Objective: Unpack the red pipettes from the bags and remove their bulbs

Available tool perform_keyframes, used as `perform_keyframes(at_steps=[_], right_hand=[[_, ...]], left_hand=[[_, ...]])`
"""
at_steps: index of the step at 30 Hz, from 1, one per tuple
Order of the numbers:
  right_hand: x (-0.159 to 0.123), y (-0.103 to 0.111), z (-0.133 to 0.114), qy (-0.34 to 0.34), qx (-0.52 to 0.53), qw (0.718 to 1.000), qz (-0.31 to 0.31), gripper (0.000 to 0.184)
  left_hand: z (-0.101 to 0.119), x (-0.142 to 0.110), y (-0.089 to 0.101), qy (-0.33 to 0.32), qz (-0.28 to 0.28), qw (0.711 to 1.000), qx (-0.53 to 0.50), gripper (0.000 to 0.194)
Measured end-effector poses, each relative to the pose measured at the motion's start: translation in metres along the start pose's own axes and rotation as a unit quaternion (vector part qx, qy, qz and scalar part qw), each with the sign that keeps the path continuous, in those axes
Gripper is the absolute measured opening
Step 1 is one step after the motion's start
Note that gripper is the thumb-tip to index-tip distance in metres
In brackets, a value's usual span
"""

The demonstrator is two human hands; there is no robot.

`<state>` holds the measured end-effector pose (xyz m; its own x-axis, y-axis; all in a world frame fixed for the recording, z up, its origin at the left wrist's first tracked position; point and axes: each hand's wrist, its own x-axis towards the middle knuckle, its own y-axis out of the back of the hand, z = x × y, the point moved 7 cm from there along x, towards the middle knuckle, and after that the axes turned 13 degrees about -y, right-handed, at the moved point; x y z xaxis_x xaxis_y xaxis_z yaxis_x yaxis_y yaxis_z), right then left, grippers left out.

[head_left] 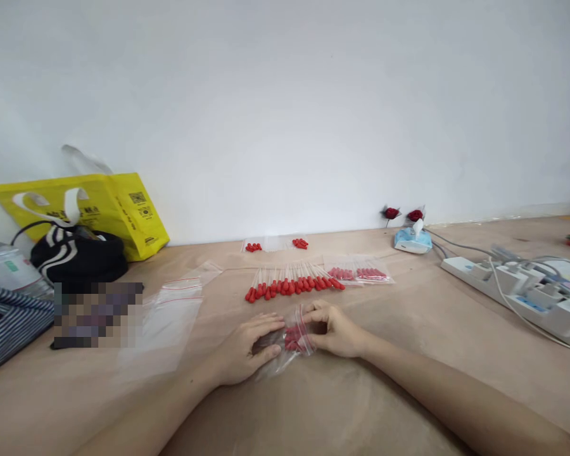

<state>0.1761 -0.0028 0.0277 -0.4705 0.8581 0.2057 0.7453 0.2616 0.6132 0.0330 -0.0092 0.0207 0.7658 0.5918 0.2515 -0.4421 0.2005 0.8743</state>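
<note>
Between my hands is a clear zip bag (293, 339) with several red pieces inside, its red-lined opening facing right. My left hand (247, 345) lies at the bag's left side, thumb and fingers curled on the plastic. On the right, my right hand (335, 329) pinches the bag near its red-lined edge. Just beyond lies a fanned row of red-tipped sticks (285, 286) with thin pale stems, red ends toward me. Behind them to the right are filled clear bags (361, 271) holding similar red-ended sticks. A stack of clear zip bags (173, 316) lies to the left.
More red pieces (253, 247) lie on clear plastic by the wall. A yellow bag (133, 215), black pouch (80, 256) and striped item (14, 323) stand left. To the right are blue tissues (412, 241), red artificial roses (391, 213) and a power strip (517, 294) with cables.
</note>
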Motion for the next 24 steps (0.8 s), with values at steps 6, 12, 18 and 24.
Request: perform_keyframes(at_steps=[6, 12, 18, 24], right_hand=[[-0.001, -0.006, -0.012, 0.018, -0.066, 0.996, -0.050, 0.029], [-0.004, -0.005, -0.010, -0.025, -0.066, 0.997, -0.011, 0.018], [-0.007, -0.002, -0.007, -0.023, -0.066, 0.997, -0.019, 0.027], [-0.005, -0.010, -0.001, -0.090, -0.005, 0.995, -0.049, 0.018]], left_hand=[[0.002, 0.003, -0.003, -0.007, -0.008, 1.000, 0.001, 0.037], [0.002, 0.003, -0.003, -0.007, -0.009, 1.000, 0.002, 0.039], [0.003, 0.002, -0.003, 0.000, -0.016, 1.000, 0.012, 0.039], [0.003, 0.003, -0.002, -0.011, -0.010, 1.000, 0.013, 0.039]])
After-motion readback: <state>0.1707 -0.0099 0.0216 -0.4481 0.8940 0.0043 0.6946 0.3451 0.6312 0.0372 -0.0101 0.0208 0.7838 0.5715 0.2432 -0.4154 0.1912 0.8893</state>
